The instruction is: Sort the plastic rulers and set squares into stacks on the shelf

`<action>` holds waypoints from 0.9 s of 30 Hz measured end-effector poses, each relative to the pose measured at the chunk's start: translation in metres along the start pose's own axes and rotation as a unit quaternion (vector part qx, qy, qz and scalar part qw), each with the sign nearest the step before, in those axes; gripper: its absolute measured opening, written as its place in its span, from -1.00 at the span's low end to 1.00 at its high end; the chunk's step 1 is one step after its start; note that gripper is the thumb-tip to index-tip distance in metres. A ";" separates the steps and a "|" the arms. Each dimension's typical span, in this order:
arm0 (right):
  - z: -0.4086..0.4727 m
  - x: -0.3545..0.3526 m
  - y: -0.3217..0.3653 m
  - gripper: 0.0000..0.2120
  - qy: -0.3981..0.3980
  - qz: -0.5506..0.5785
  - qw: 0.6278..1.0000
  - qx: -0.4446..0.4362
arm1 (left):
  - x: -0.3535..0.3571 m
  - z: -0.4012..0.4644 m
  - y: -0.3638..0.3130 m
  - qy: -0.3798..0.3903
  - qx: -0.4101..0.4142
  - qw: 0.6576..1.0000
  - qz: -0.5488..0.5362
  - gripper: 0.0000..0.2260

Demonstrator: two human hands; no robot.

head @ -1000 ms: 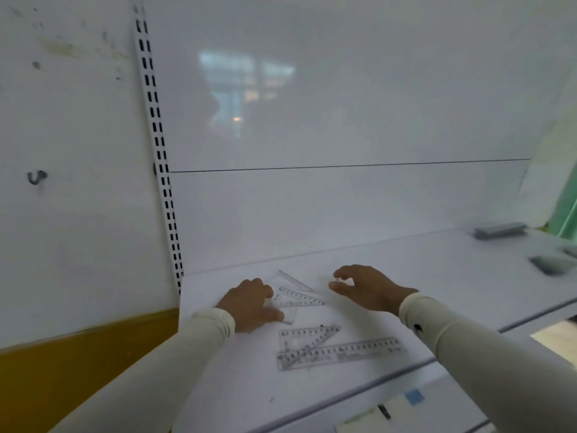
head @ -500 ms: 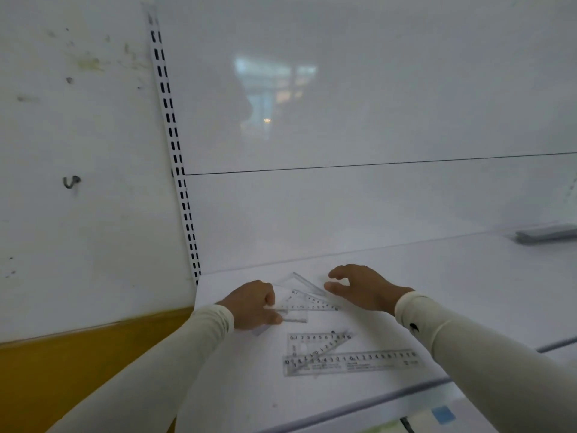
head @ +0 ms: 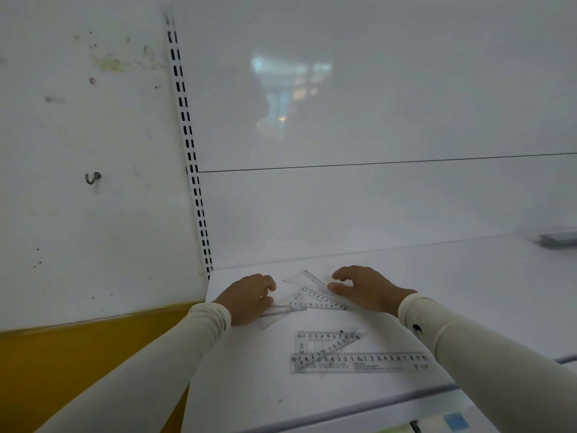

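A loose cluster of clear set squares at the centre of the frame is being gathered on the white shelf; the left hand is curled, pinching the cluster's lower-left piece, while the right hand is loosely curled with thumb and fingertips at its right edge — no firm grip is seen. Lower down, another set square overlaps a long ruler; squaring the triangles into one stack is judged the next need, calling for edges to be aligned.
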State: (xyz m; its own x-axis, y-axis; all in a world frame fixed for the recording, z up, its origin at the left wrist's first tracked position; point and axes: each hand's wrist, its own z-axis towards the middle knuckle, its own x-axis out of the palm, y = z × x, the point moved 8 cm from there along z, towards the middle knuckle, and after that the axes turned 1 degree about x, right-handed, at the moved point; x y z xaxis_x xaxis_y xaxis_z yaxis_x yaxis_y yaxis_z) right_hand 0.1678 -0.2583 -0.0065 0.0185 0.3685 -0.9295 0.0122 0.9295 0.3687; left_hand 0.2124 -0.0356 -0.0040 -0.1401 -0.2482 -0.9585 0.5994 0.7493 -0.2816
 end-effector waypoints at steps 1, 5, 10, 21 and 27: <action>-0.001 0.000 -0.001 -0.50 0.000 0.001 1.000 0.000 | 0.002 0.001 -0.006 0.006 0.027 1.000 0.000 -0.69; -0.007 -0.003 -0.009 -0.50 -0.005 0.002 1.000 0.011 | 0.016 0.006 -0.039 0.081 0.125 0.989 0.021 -0.65; -0.011 -0.003 -0.017 -0.50 -0.002 -0.008 1.000 0.024 | 0.017 0.011 -0.035 0.082 0.125 0.984 0.093 -0.69; 0.012 0.009 0.027 -0.52 -0.022 -0.018 1.000 -0.007 | -0.012 -0.020 0.042 0.021 -0.082 0.977 0.196 -0.55; 0.036 0.021 0.039 -0.50 -0.011 -0.055 0.998 0.019 | 0.009 -0.024 0.028 0.086 0.015 0.991 0.098 -0.47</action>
State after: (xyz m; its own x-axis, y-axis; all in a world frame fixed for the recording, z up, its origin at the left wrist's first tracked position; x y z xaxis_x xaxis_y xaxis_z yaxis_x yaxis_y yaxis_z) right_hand 0.2051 -0.2151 -0.0114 0.0363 0.2639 -0.9639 0.0539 0.9626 0.2656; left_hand 0.2092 -0.0021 -0.0213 -0.1494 0.0102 -0.9887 0.6515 0.7532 -0.0906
